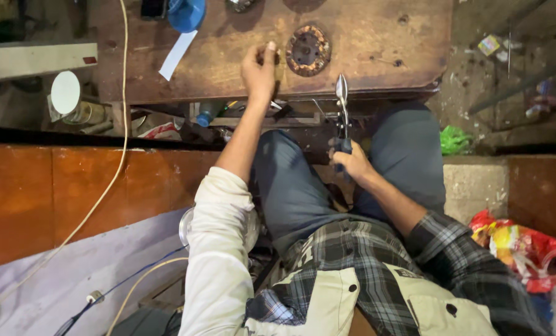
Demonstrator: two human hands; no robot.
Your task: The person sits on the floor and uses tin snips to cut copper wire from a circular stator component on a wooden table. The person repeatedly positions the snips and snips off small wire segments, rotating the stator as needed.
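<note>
My left hand (259,70) reaches out over the worn wooden workbench (377,37), its fingers curled down on a small dark part I cannot make out. Just to the right of it lies a round motor stator with copper windings (308,50). My right hand (351,162) rests between my knees and grips the dark handles of a pair of pliers (342,102), whose metal jaws point up toward the bench's front edge.
A blue round object (186,12) and a white paper strip (178,54) lie at the bench's left. A cream cable (113,168) runs down the left side. A white-lidded can (66,93) sits lower left of the bench. Red plastic bag (527,249) at right, green scrap (455,140) near my knee.
</note>
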